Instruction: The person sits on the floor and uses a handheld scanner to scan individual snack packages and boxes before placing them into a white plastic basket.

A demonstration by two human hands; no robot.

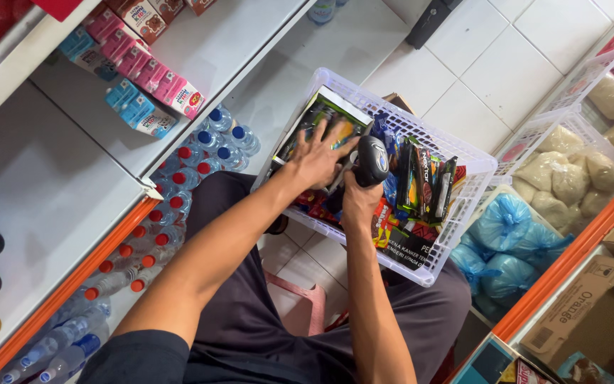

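The left hand (318, 160) hides most of the flat packet (321, 117).

Black handheld scanner (371, 161) upright over flat dark packet (321, 122) in basket.

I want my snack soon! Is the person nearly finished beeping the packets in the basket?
Hard to tell how many are done. Right now the left hand presses a dark packet while the right hand holds the scanner. Many packets wait in the white basket, so probably lots remain.
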